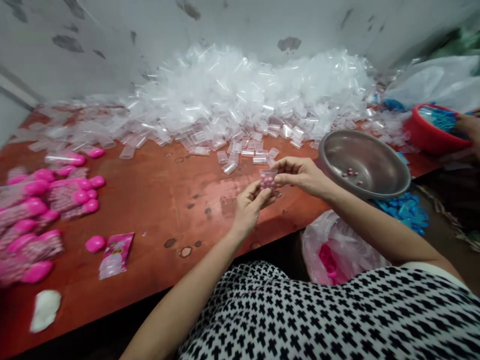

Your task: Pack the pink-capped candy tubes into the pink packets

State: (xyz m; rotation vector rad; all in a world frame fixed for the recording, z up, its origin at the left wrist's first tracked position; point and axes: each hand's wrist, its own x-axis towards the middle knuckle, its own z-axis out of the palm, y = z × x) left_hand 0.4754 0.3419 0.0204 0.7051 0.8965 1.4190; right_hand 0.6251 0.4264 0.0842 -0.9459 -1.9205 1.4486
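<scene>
Between my two hands, just above the table, is a small clear plastic tube [267,181] with pink beads or balls inside. My left hand [250,204] grips its lower part, fingers closed around it. The fingertips of my right hand [300,175] are pinched at its upper right edge. To the right of my right hand stands a metal bowl [378,162] with several small pink balls on its bottom. Loose clear tubes [247,152] lie right behind my hands.
A large heap of clear tubes [240,95] fills the back. Filled tubes with pink caps [35,207] lie at left, near a pink packet [116,255] and a white lump [45,310]. At right, another person's hand [468,125] reaches to a red basin [427,132]. A plastic bag [345,245] hangs below.
</scene>
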